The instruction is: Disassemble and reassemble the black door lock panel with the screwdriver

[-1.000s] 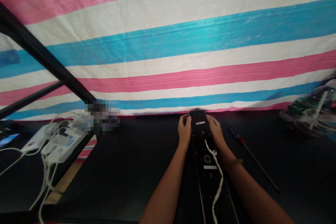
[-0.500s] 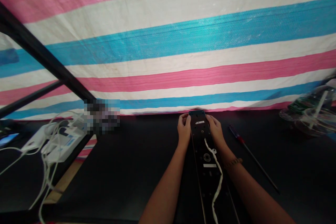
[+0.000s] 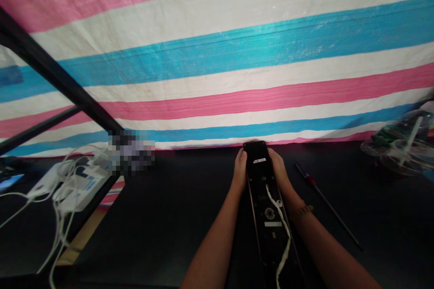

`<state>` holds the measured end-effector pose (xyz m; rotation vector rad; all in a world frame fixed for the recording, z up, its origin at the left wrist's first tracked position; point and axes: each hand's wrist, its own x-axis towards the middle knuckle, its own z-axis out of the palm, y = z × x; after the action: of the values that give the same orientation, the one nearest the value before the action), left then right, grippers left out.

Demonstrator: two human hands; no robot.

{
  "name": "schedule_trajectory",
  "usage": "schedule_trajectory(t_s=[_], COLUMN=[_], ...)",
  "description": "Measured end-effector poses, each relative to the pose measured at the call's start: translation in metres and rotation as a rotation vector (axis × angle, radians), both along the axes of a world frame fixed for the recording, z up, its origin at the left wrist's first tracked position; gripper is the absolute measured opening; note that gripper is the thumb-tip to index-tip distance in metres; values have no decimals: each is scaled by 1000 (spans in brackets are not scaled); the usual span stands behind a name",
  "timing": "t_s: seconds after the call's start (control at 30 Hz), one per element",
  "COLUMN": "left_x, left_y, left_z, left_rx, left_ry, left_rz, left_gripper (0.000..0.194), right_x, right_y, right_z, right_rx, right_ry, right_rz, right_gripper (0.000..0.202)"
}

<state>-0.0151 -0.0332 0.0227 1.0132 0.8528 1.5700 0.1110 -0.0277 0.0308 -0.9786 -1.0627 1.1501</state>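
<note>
Between my hands is a long, narrow black panel (image 3: 261,196) with small screws, two white labels and a round fitting, which looks like the back of an electronic device. A whitish wrapped cable (image 3: 285,246) comes out of it and runs down its length toward me. My left hand (image 3: 240,167) grips the panel's left edge near the far end, thumb on top. Opposite, my right hand (image 3: 278,167) is closed on the right edge; its fingertips are hidden. To the right of that hand, a screwdriver (image 3: 309,179) with a dark and red handle lies on the black table.
White power strips (image 3: 77,187) with tangled white cables lie at the left, beside a black metal frame bar (image 3: 77,95). A plastic cup with a straw (image 3: 403,158) and a clear bottle (image 3: 389,137) stand at the far right. Behind the table hangs a striped tarp (image 3: 217,72).
The panel's far end is tilted up slightly toward me, and its labels and cable sit a little lower in view. Both hands keep their hold on its edges.
</note>
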Motion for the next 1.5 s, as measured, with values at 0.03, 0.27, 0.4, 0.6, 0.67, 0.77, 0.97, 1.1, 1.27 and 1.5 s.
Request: schedule_trajectory(t_s=[0.03, 0.27, 0.4, 0.6, 0.67, 0.77, 0.97, 1.1, 1.27, 1.5], left_x=[0, 0, 0, -4, -6, -9, -10, -10, -9, -11], left_y=[-2, -6, 0, 9, 11, 11, 10, 10, 11, 12], left_z=[2, 6, 0, -7, -8, -9, -12, -12, -12, -16], left_rx=[19, 17, -23, -118, -120, -132, -126, -129, -110, -92], left_ry=[8, 8, 19, 54, 152, 270, 330, 322, 308, 340], left_rz=[-18, -58, 52, 270, 362, 443, 433, 425, 400, 401], left_gripper=[51, 51, 43, 26, 21, 14, 14, 21, 20, 17], right_x=[0, 0, 1, 0, 0, 0, 0, 0, -1, 1], right_y=[0, 0, 1, 5, 7, 10, 9, 7, 7, 12], right_z=[0, 2, 1, -8, -11, -14, -14, -11, -9, -16], right_rx=[7, 10, 1, -88, -104, -119, -103, -93, -94, -78], right_ry=[0, 6, 8, -14, -22, -31, -38, -13, -3, -61], right_rz=[-4, 31, 24, -80, -106, -120, -133, -117, -107, -143], right_gripper=[44, 43, 45, 46, 44, 42, 40, 39, 40, 34])
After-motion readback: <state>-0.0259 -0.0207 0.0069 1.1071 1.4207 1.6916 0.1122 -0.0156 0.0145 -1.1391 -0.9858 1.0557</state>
